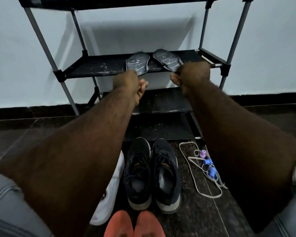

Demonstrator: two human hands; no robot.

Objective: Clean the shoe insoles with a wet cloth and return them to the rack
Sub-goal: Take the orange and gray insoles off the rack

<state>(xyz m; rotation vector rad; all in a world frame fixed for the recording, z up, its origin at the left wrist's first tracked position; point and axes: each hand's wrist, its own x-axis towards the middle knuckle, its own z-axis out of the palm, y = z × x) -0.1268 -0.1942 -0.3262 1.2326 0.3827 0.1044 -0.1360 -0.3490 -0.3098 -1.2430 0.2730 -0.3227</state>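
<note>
Two grey insoles lie side by side on the rack's middle shelf point(99, 65), toes pointing toward the wall. My left hand point(130, 84) is at the heel end of the left insole point(138, 63), fingers curled around its near edge. My right hand point(192, 74) grips the heel end of the right insole point(167, 59) in the same way. Both heel ends are hidden behind my knuckles. White specks dot the black shelf fabric. No cloth is in view.
The black rack with grey poles point(41, 40) stands against a pale wall. On the dark floor in front sit a pair of dark sneakers point(152, 173), a white shoe point(111, 189), orange shoes point(135, 224) and a grey cord with blue and purple pieces point(207, 165).
</note>
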